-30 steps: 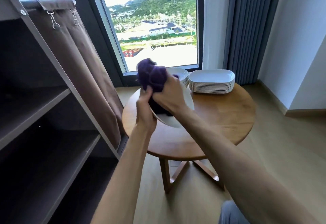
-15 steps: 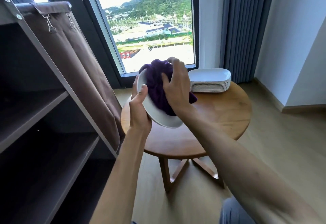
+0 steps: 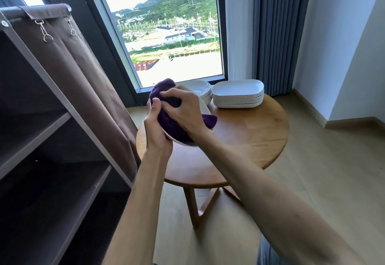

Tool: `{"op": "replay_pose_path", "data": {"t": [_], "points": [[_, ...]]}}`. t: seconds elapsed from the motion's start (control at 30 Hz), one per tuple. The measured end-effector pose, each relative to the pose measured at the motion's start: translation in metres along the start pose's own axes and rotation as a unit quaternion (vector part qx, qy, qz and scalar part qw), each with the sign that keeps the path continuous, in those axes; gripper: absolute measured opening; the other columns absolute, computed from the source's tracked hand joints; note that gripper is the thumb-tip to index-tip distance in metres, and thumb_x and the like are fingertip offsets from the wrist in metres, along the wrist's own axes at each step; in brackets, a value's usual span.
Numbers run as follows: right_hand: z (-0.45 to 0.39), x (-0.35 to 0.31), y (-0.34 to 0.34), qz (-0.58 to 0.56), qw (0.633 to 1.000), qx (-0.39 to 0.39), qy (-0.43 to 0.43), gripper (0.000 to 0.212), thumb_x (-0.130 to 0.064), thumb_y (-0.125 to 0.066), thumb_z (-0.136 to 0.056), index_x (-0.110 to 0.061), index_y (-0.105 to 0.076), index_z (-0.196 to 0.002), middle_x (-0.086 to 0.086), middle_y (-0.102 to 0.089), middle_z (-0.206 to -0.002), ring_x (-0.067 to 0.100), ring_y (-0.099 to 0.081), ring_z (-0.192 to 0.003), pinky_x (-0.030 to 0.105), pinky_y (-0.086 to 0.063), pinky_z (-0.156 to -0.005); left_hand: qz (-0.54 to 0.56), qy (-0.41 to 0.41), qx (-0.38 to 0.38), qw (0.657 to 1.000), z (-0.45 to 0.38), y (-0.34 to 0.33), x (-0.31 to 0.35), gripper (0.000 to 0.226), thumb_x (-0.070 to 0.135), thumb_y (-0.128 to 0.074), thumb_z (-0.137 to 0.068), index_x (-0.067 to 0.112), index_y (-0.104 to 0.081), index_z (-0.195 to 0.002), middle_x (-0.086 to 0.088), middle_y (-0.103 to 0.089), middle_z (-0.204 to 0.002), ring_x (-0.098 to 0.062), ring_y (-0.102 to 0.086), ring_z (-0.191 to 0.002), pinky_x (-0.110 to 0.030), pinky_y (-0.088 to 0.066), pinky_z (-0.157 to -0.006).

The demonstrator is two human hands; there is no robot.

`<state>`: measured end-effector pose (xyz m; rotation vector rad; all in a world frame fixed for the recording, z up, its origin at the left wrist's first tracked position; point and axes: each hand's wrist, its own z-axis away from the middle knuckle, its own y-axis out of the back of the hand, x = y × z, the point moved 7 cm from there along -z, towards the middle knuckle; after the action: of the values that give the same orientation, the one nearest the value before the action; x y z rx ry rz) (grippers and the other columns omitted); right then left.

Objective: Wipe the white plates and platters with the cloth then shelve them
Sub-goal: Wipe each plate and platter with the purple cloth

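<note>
While your left hand [image 3: 156,133] grips the lower edge of a white plate [image 3: 205,109], thumb curled over its rim and holding it tilted above the round wooden table [image 3: 250,137], your right hand [image 3: 183,110] bunches the purple cloth [image 3: 168,116] in curled fingers and presses it onto the plate's face. Beyond your right hand, a stack of round plates [image 3: 201,91] and a stack of white platters [image 3: 238,94] sit side by side on the table's far edge. Left of your left hand stands the brown shelf unit [image 3: 52,139].
</note>
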<state>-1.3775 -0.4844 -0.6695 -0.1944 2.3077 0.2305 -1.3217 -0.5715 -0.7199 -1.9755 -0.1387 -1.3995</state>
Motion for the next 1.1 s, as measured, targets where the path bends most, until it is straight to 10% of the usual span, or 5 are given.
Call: {"op": "replay_pose_path", "data": {"t": [0.3, 0.63, 0.8, 1.1], "points": [[0.006, 0.072, 0.011, 0.241, 0.945, -0.036, -0.216, 0.020, -0.022, -0.064, -0.083, -0.019, -0.079, -0.096, 0.006, -0.075, -0.100, 0.026, -0.065, -0.100, 0.030, -0.046, -0.087, -0.098, -0.117, 0.036, 0.988, 0.004, -0.013, 0.024, 0.073, 0.027, -0.064, -0.083, 0.030, -0.041, -0.152, -0.003, -0.042, -0.157, -0.030, -0.044, -0.141, -0.051, -0.045, -0.113], [0.023, 0.032, 0.002, -0.129, 0.973, -0.179, -0.067, 0.020, 0.004, -0.078, -0.080, -0.011, -0.077, -0.093, -0.005, -0.074, -0.079, 0.003, -0.068, -0.077, 0.018, -0.052, -0.078, -0.027, -0.030, 0.010, 0.999, -0.006, 0.008, -0.010, 0.059, 0.032, -0.053, -0.101, 0.017, -0.038, -0.155, -0.019, -0.058, -0.130, -0.039, -0.061, -0.116, -0.063, -0.046, -0.108], [0.000, 0.011, 0.006, -0.086, 0.994, -0.065, -0.020, 0.012, -0.004, -0.079, -0.078, -0.001, -0.076, -0.089, 0.011, -0.075, -0.090, 0.024, -0.071, -0.089, 0.041, -0.056, -0.090, -0.002, 0.005, -0.017, 1.000, -0.006, -0.010, 0.000, 0.069, 0.049, -0.057, -0.096, -0.004, -0.052, -0.140, -0.021, -0.065, -0.121, -0.033, -0.065, -0.113, -0.054, -0.048, -0.110], [-0.026, 0.041, 0.024, 0.183, 0.970, 0.024, -0.158, 0.018, -0.022, -0.070, -0.082, -0.015, -0.072, -0.098, 0.001, -0.073, -0.102, 0.020, -0.066, -0.101, 0.032, -0.051, -0.086, -0.048, -0.055, 0.022, 0.997, 0.013, -0.017, 0.002, 0.074, 0.019, -0.059, -0.083, 0.013, -0.039, -0.154, -0.023, -0.052, -0.145, -0.041, -0.053, -0.131, -0.056, -0.047, -0.110]]}}
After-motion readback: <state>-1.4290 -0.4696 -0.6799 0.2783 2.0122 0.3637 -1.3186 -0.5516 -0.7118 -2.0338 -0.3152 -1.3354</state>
